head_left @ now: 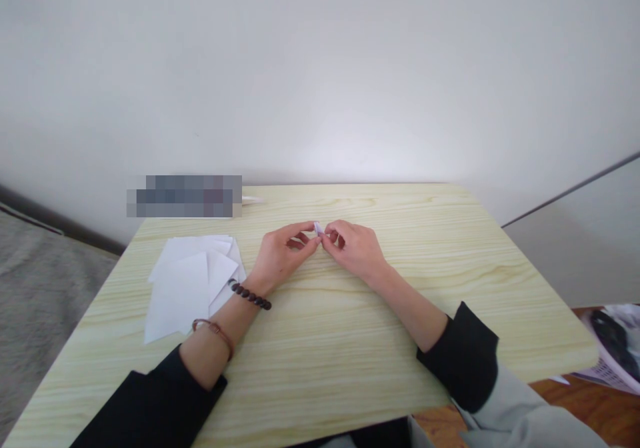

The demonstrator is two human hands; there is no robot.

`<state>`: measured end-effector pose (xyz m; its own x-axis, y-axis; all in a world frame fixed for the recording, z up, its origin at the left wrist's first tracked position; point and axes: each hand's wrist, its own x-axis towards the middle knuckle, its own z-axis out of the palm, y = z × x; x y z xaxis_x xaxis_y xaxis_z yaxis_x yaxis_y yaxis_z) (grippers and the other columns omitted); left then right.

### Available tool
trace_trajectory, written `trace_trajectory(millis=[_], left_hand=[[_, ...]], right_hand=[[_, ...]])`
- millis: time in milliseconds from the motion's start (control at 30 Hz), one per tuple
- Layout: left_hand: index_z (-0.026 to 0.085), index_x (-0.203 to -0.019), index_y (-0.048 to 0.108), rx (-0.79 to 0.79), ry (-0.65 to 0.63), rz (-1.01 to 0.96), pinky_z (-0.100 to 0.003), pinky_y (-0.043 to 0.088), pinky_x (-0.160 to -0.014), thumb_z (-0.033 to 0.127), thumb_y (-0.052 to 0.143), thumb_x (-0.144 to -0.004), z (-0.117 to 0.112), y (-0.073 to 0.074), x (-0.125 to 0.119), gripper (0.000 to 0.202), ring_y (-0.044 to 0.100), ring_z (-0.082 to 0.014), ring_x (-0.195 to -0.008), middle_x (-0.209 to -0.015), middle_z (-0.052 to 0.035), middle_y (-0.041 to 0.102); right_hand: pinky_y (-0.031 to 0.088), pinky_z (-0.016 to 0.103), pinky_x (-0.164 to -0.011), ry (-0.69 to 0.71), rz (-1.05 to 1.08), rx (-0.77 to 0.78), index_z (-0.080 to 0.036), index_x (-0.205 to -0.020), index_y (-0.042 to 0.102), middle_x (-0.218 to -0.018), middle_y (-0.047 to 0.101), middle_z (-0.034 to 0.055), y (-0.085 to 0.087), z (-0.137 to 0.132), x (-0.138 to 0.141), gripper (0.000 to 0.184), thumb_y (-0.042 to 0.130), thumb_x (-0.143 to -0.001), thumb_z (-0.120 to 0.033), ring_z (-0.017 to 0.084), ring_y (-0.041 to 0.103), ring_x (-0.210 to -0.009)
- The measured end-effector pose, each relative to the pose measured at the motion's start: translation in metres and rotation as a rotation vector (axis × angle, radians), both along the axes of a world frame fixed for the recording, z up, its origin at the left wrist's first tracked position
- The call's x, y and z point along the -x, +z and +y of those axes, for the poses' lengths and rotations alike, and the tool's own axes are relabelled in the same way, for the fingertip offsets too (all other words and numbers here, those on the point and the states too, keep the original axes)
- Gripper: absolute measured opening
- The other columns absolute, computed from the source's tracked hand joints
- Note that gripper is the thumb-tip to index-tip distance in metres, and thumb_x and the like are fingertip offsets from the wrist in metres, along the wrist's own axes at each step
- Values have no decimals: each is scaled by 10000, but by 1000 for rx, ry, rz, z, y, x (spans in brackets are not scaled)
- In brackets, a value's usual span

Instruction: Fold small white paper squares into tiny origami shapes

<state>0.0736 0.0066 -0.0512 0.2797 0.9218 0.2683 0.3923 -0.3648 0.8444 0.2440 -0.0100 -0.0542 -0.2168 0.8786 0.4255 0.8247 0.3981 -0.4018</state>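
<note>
The person's left hand (283,251) and right hand (353,245) meet near the middle of a pale wooden table (450,248); between them is a scrap of paper (319,229), small and white, pinched from both sides. The left hand is curled, its thumb and forefinger closed on the left edge of the scrap of paper; the right hand is curled the same way, its fingertips closed on the right edge (whether the two hands touch each other is too small to tell). The scrap of paper is held just above the table top, a little to the far side of the middle; the fingers hide most of it, so its shape cannot be made out.

Left of the left hand lies a stack of sheets (185,285), white and loosely fanned, some showing slanted edges; the left forearm passes just beside its right edge. A beaded bracelet (250,295), dark, circles the left wrist; a thin brown band (215,329) sits nearer on the same forearm. Both arms wear black sleeves pushed up from the wrists. Beyond the far edge of the table stands a plain white wall (320,68); at the near right, below the table's edge, a brown floor (590,415) shows.
</note>
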Motion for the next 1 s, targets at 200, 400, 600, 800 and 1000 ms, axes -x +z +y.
trace_trajectory(millis=[200, 400, 600, 800, 1000], left_hand=[[161, -1051, 651, -153, 12, 107, -235, 545, -646, 303, 581, -783, -2, 0, -2, 311, 619, -122, -691, -948, -52, 693], [178, -1038, 601, -200, 27, 204, -234, 510, -650, 247, 528, -791, -3, -2, -3, 267, 603, -118, -687, -943, -41, 662], [174, -1080, 588, -186, 55, 327, -272, 472, -677, 280, 501, -816, -5, 0, -5, 297, 581, -140, -657, -845, -35, 651], [171, -1055, 605, -119, 40, 304, -261, 444, -637, 258, 455, -838, -5, 5, -6, 277, 562, -139, -608, -819, -29, 666], [166, -1028, 593, -95, 31, 296, -280, 454, -709, 193, 391, -852, -7, 5, -8, 269, 602, -176, -747, -852, -45, 668]], right_hand=[[275, 254, -539, -35, -124, 29, -191, -717, 576, -684, 664, 22, 0, -1, 3, 265, 442, -903, -324, 133, 569, -581], [272, 246, -530, -58, -79, 64, -192, -700, 571, -663, 660, 17, 0, -1, 3, 248, 464, -892, -308, 132, 566, -566], [288, 243, -534, 12, -61, 18, -193, -708, 575, -668, 664, 17, -5, -2, 4, 257, 461, -900, -322, 122, 560, -567], [314, 235, -547, 73, -22, 10, -192, -752, 581, -700, 674, 16, -6, -1, 5, 247, 442, -916, -313, 115, 574, -595], [314, 239, -551, 78, -98, -3, -184, -766, 594, -737, 695, 29, -6, -2, 9, 226, 446, -907, -280, 120, 592, -606]])
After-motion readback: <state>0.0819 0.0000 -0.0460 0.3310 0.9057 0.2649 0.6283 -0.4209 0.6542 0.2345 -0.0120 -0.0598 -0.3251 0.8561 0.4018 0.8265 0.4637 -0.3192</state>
